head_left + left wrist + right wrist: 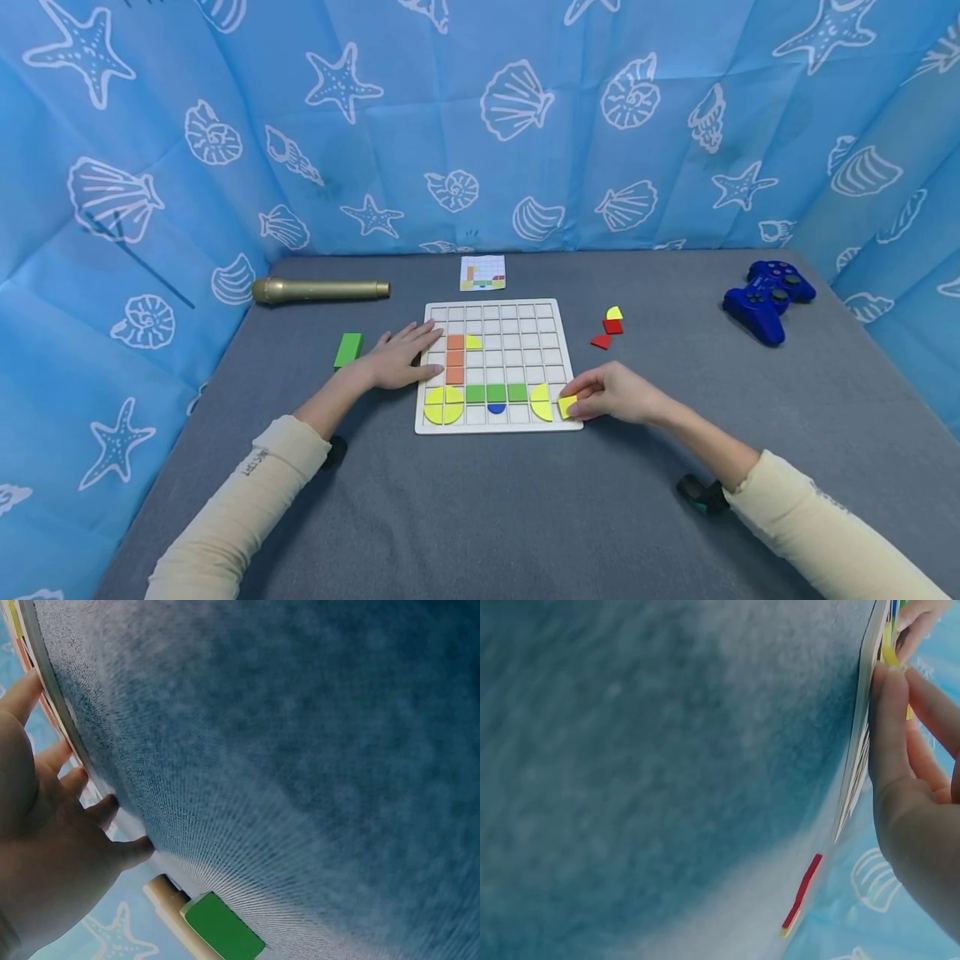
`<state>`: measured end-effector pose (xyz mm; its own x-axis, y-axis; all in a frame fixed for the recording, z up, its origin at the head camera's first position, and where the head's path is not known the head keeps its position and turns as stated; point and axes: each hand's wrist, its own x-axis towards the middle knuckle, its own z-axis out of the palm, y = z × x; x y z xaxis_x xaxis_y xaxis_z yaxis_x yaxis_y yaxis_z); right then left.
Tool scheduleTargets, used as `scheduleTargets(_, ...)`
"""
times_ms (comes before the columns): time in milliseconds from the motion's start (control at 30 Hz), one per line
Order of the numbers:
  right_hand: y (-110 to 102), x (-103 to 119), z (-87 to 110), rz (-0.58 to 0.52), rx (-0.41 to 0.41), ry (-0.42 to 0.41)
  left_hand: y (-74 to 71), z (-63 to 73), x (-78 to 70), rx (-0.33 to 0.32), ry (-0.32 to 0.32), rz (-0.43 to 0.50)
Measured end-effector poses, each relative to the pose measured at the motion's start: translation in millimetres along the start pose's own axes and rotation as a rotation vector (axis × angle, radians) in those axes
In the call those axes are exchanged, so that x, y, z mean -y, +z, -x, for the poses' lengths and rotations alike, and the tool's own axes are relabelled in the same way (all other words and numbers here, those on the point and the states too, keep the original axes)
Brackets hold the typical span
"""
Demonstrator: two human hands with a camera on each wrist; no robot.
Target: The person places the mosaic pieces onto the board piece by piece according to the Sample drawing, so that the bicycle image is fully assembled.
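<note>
In the head view, a white grid board [534, 357] lies on the table. My right hand [621, 393] pinches a yellow tile [567, 407] between thumb and fingers over the board's lower right corner. My left hand [399, 358] rests with spread fingers on the board's left edge. Three orange squares [455, 357] form a column on the grid, with a yellow quarter circle [473, 342] beside the top one. Below are a yellow circle of quarter pieces [443, 405], three green squares [496, 392], a blue half-round piece [496, 408] and a yellow half circle [541, 402].
Right of the board lie red pieces [612, 327] and a yellow quarter piece [614, 313]. A green block [348, 350] and a gold microphone [321, 289] are at left. Behind the board is a pattern card [482, 273]; a blue game controller [767, 300] lies far right.
</note>
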<state>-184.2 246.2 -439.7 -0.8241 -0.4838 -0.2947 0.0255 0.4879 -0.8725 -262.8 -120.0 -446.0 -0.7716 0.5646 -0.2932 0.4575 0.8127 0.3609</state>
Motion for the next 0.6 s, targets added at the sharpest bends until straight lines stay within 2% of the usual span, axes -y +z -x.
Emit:
scheduleTargets(67, 1.6, 2.2, -0.8, 0.056, -0.015, -0.003, 0.2, -0.3, 0.0, 0.000, -0.001, -0.003)
scheduleTargets(200, 3.5, 5.1, -1.3, 0.102, -0.036, 0.004, 1.3, -1.1, 0.8, 0.001, -0.005, -0.006)
scheduleTargets(600, 2.0, 2.5, 1.5, 0.096, -0.032, 0.006, 2.1, -3.8, 2.1, 0.015, -0.023, -0.006)
